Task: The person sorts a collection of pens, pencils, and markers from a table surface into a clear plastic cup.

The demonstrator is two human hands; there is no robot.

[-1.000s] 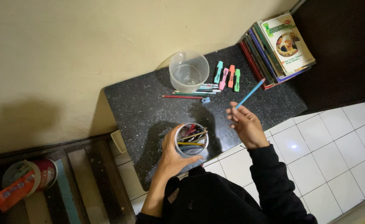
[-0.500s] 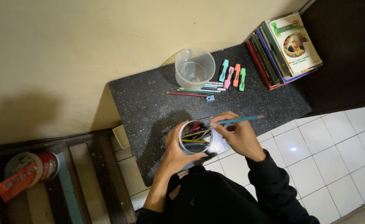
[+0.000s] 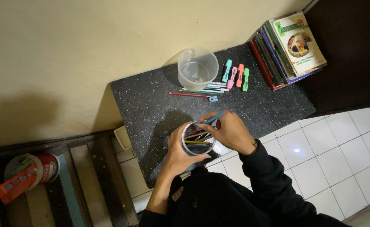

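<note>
- Head view: the left hand (image 3: 177,154) wraps around a clear round cup (image 3: 197,139) full of pencils and pens, its fingers closed on the cup's wall, holding it at the near edge of the dark speckled table (image 3: 147,105).
- The right hand (image 3: 228,132) is just beside the cup's rim, its fingers pinched shut on a blue pencil (image 3: 213,118); the pencil slants with its lower end at the cup's mouth and its upper end pointing up and to the right.
- Whether the pencil's tip touches the other pencils inside the cup cannot be told.
- Both arms wear dark sleeves; the left forearm is bare up to the wrist.
- Farther back on the table, near the wall, stands an empty clear plastic jug (image 3: 197,68) with a handle.
- Just right of the jug lie 4 highlighters (image 3: 235,76) side by side: teal, pink, orange and green.
- In front of the jug lies a small row of pens and pencils (image 3: 201,90), with a red pencil nearest the person, and a small blue sharpener (image 3: 212,99) just beside them.
- A stack of books (image 3: 286,46) rests on the table's far right corner.
- White floor tiles (image 3: 332,155) lie to the right; a red and white can (image 3: 29,176) sits on wooden slats at lower left.
</note>
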